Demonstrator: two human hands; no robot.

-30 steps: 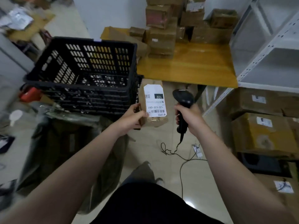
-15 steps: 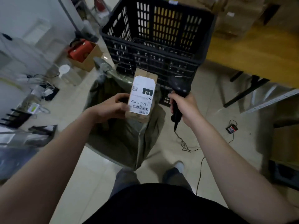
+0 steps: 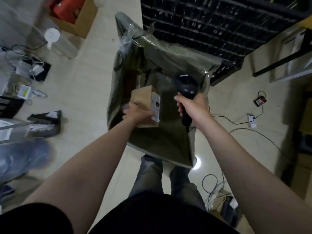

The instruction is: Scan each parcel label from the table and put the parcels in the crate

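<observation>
Over the open olive sack point(image 3: 168, 141), the left hand point(image 3: 136, 112) is gripping the brown parcel point(image 3: 143, 100) at its near end, fingers curled round the card; blur is hiding their exact placement. The parcel's long axis is pointing away from the person, toward the black crate point(image 3: 202, 27), which is sitting past the sack's far edge, up and right of the parcel. The label point(image 3: 156, 105) is facing right, toward the scanner point(image 3: 186, 86), whose handle the right hand point(image 3: 192, 105) is clenching. Judgement: the right hand is nearer the crate but occupied, so the placing move is falling to the left, forward and rightward.
</observation>
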